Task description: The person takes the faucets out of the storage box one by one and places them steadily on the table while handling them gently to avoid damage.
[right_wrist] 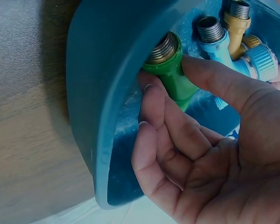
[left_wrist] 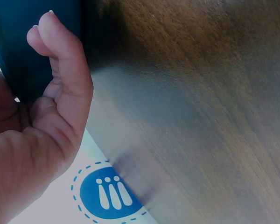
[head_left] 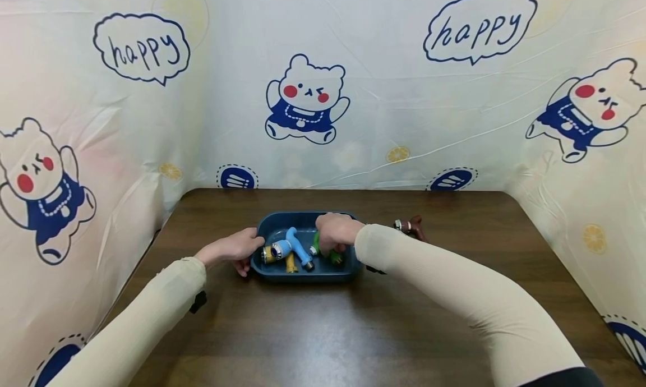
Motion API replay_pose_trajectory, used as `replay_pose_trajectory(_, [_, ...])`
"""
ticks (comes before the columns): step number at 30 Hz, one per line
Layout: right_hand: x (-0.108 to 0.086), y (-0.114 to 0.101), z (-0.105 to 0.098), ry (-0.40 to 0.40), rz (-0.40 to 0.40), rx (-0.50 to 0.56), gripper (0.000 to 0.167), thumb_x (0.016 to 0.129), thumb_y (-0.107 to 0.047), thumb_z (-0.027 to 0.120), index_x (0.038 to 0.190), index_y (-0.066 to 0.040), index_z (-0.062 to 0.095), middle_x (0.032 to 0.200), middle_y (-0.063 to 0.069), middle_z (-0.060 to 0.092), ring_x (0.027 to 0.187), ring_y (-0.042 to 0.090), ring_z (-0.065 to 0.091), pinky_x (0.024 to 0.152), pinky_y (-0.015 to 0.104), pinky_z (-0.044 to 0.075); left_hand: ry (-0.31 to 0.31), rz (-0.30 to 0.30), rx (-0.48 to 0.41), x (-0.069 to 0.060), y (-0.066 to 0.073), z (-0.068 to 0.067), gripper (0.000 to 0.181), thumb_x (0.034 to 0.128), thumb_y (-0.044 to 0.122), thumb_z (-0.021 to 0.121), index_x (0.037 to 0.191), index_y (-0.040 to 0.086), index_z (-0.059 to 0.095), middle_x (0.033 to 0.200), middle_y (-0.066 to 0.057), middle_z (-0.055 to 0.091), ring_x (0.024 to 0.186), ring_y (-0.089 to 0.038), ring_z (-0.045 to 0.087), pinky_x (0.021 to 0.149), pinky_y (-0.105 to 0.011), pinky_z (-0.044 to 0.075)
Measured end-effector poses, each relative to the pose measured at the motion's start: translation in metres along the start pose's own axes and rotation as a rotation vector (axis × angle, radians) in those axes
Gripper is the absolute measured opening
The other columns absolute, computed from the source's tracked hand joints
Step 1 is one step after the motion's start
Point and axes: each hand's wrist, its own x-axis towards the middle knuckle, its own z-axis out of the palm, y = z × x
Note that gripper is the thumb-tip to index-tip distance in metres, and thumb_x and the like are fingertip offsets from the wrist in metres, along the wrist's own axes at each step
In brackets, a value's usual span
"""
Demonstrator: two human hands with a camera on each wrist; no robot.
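Observation:
A blue plastic tray (head_left: 282, 277) stands on the table, with several coloured taps inside. My left hand (head_left: 237, 247) grips the tray's left end; in the left wrist view its fingers curl against the tray wall. Over the tray's right half, my right hand (head_left: 335, 231) pinches a green tap (right_wrist: 175, 86) between thumb and fingers. The green tap's threaded metal end points toward the tray's near wall. Left of it lie a light blue tap (head_left: 299, 249) and a yellow tap (head_left: 291, 262), the blue partly over the yellow. My right hand hides part of the green tap.
A brown tap (head_left: 416, 228) lies on the wooden table (head_left: 303, 331) right of the tray, partly behind my right sleeve. A printed cloth (head_left: 383, 112) with bears hangs behind the table and along both sides.

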Motion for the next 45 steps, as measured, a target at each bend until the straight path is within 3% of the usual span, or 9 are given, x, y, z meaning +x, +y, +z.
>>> replay_pose_trajectory(5, [0.006, 0.0, -0.002, -0.022, 0.028, -0.004, 0.02, 0.092, -0.02, 0.083, 0.101, -0.013, 0.066, 0.088, 0.008, 0.069, 0.075, 0.023, 0.074, 0.07, 0.031, 0.063, -0.008, -0.033, -0.112, 0.03, -0.041, -0.011, 0.039, 0.1108, 0.03, 0.044, 0.138, 0.003, 0.037, 0.075, -0.017, 0.066, 0.055, -0.026, 0.068, 0.058, -0.047, 0.065])
replay_pose_trajectory(9, [-0.001, 0.001, -0.007, 0.0, -0.006, 0.008, 0.022, 0.091, -0.019, 0.083, 0.101, -0.01, 0.066, 0.088, 0.009, 0.068, 0.071, 0.023, 0.073, 0.071, 0.033, 0.064, 0.008, -0.002, -0.101, 0.011, -0.016, -0.004, 0.036, 0.1114, 0.027, 0.042, 0.134, 0.0, 0.039, 0.071, -0.016, 0.064, 0.053, -0.023, 0.065, 0.056, -0.045, 0.065])
replay_pose_trajectory(12, [-0.009, 0.001, -0.009, 0.021, -0.032, 0.027, 0.022, 0.091, -0.018, 0.083, 0.101, -0.009, 0.066, 0.089, 0.01, 0.067, 0.074, 0.025, 0.073, 0.073, 0.034, 0.064, 0.051, -0.015, -0.029, -0.017, 0.024, 0.01, 0.033, 0.1123, 0.02, 0.037, 0.133, -0.006, 0.039, 0.069, -0.013, 0.059, 0.052, -0.019, 0.061, 0.055, -0.039, 0.064])
replay_pose_trajectory(16, [-0.012, 0.001, -0.011, 0.028, -0.041, 0.026, 0.021, 0.092, -0.018, 0.083, 0.102, -0.009, 0.066, 0.089, 0.009, 0.067, 0.074, 0.025, 0.073, 0.071, 0.033, 0.063, 0.032, -0.009, -0.016, -0.03, 0.04, 0.014, 0.032, 0.1111, 0.016, 0.034, 0.13, -0.01, 0.037, 0.067, -0.01, 0.057, 0.051, -0.016, 0.059, 0.052, -0.033, 0.063])
replay_pose_trajectory(23, [-0.014, 0.004, -0.014, 0.036, -0.036, 0.021, 0.022, 0.091, -0.02, 0.083, 0.104, -0.01, 0.067, 0.091, 0.008, 0.067, 0.073, 0.023, 0.072, 0.061, 0.028, 0.057, 0.021, -0.007, -0.01, -0.023, 0.031, 0.01, 0.035, 0.11, 0.015, 0.036, 0.133, -0.011, 0.035, 0.07, -0.014, 0.059, 0.053, -0.019, 0.061, 0.056, -0.039, 0.064])
replay_pose_trajectory(28, [-0.019, 0.006, -0.017, 0.044, -0.04, 0.042, 0.022, 0.091, -0.019, 0.084, 0.103, -0.01, 0.068, 0.09, 0.009, 0.068, 0.073, 0.024, 0.072, 0.067, 0.03, 0.06, -0.01, 0.026, 0.014, -0.004, 0.006, 0.001, 0.037, 0.1109, 0.019, 0.036, 0.134, -0.01, 0.033, 0.073, -0.015, 0.063, 0.055, -0.021, 0.065, 0.057, -0.041, 0.065])
replay_pose_trajectory(34, [-0.025, 0.007, -0.02, 0.056, -0.043, 0.036, 0.022, 0.091, -0.019, 0.083, 0.104, -0.009, 0.068, 0.09, 0.008, 0.068, 0.074, 0.023, 0.072, 0.068, 0.03, 0.061, -0.012, 0.041, -0.009, 0.003, -0.006, -0.002, 0.037, 0.1119, 0.022, 0.038, 0.132, -0.009, 0.035, 0.073, -0.015, 0.062, 0.055, -0.022, 0.065, 0.056, -0.041, 0.065])
replay_pose_trajectory(41, [-0.027, 0.01, -0.022, 0.073, -0.035, 0.007, 0.019, 0.09, -0.019, 0.084, 0.1, -0.01, 0.069, 0.087, 0.007, 0.068, 0.075, 0.023, 0.073, 0.062, 0.027, 0.057, 0.007, -0.008, 0.005, -0.013, 0.017, 0.005, 0.038, 0.1115, 0.02, 0.037, 0.135, -0.009, 0.034, 0.074, -0.015, 0.062, 0.055, -0.02, 0.064, 0.057, -0.041, 0.065])
replay_pose_trajectory(45, [-0.029, 0.01, -0.022, 0.078, -0.041, 0.014, 0.017, 0.091, -0.017, 0.083, 0.098, -0.01, 0.07, 0.089, 0.006, 0.068, 0.074, 0.022, 0.072, 0.063, 0.028, 0.057, 0.011, -0.023, 0.007, -0.008, 0.011, 0.003, 0.038, 0.1121, 0.022, 0.038, 0.136, -0.007, 0.036, 0.076, -0.016, 0.063, 0.056, -0.021, 0.065, 0.059, -0.042, 0.065])
